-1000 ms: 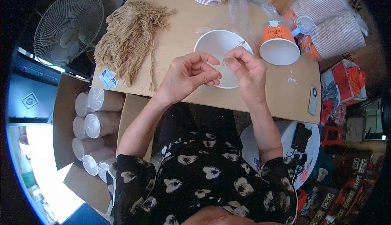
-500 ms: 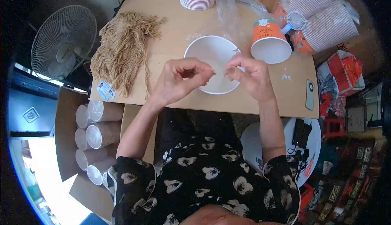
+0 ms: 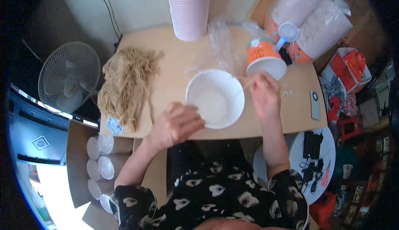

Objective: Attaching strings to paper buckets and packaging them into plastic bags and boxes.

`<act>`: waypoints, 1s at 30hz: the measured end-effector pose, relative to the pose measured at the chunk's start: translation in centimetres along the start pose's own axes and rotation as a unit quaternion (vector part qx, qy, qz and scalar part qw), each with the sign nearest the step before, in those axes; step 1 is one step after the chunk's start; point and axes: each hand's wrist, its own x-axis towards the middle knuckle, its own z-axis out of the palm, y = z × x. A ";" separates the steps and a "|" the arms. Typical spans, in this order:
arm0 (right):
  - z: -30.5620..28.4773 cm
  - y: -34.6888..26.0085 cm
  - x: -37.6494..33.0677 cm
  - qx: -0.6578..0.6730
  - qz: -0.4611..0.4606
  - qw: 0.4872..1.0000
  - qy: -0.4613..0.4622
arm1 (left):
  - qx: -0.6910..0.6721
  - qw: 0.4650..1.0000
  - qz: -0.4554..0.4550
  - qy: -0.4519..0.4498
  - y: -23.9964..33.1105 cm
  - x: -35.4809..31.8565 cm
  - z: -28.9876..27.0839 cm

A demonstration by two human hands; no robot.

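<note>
The white bucket (image 3: pixel 213 105) sits mid-frame; beside its upper-right rim, the right hand's (image 3: pixel 265 92) grip pinches a blurred strand (image 3: pixel 244 80). The left hand (image 3: pixel 178 124) curls lower left, its grip too blurred to tell. Beyond: tan cords (image 3: pixel 125 84) left, 1 orange bucket (image 3: pixel 262 52) upper right.

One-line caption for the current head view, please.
Left hand and right hand flank an open white bucket, tan cords heaped at left.

The left fingers (image 3: pixel 189 124) are blurred; what, if anything, the right fingers (image 3: pixel 259 81) pinch is too smeared to tell. Beyond both, the top edge cuts off a tall, pinkish-white paper-bucket stack (image 3: pixel 190 13).
</note>
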 end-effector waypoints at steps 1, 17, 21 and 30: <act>-0.1 -0.5 0.2 0.000 -0.016 1.000 -0.007 | 0.041 0.999 0.032 -0.008 -0.1 0.5 -0.6; 4.3 -15.8 25.6 -0.311 -0.360 0.876 -0.080 | -0.525 0.775 -0.191 0.295 -29.7 29.8 -15.1; 0.2 -12.4 19.2 -0.428 -0.235 0.872 -0.030 | -0.586 0.719 -0.256 0.272 -36.8 27.2 -12.6; -15.4 -5.4 1.5 -0.518 -0.068 0.844 0.124 | 0.116 0.841 -0.067 0.525 -28.4 29.6 -11.7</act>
